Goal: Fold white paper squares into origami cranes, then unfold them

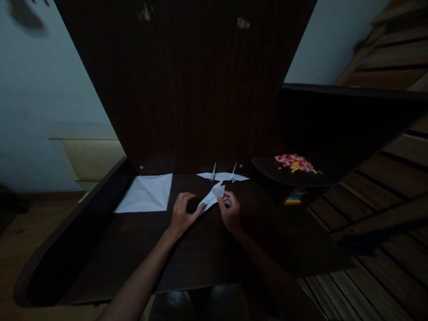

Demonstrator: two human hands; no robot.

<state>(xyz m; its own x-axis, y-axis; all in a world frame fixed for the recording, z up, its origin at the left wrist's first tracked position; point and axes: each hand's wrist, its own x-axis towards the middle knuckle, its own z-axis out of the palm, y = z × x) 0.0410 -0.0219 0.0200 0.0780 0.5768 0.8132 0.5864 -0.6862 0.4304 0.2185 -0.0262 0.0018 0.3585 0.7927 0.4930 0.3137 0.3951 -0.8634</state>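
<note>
A partly folded white paper crane (212, 196) lies slantwise above the dark desk, between my two hands. My right hand (230, 211) pinches its right side between thumb and fingers. On the other side, my left hand (183, 212) rests its thumb against the lower left end of the paper, while its other fingers curve away, apart from it. Just behind stand two folded paper cranes, a left one (207, 176) and a right one (238, 177), side by side with wings spread. To the left lies a creased white paper sheet (147, 192), opened flat.
A heap of small pink, red and yellow pieces (296, 163) sits on a rounded dark shelf (267, 173) at the right. Beneath it is a small item with coloured stripes (293, 199). A raised dark side panel (76, 236) borders the desk's left; a tall back panel (200, 89) rises behind.
</note>
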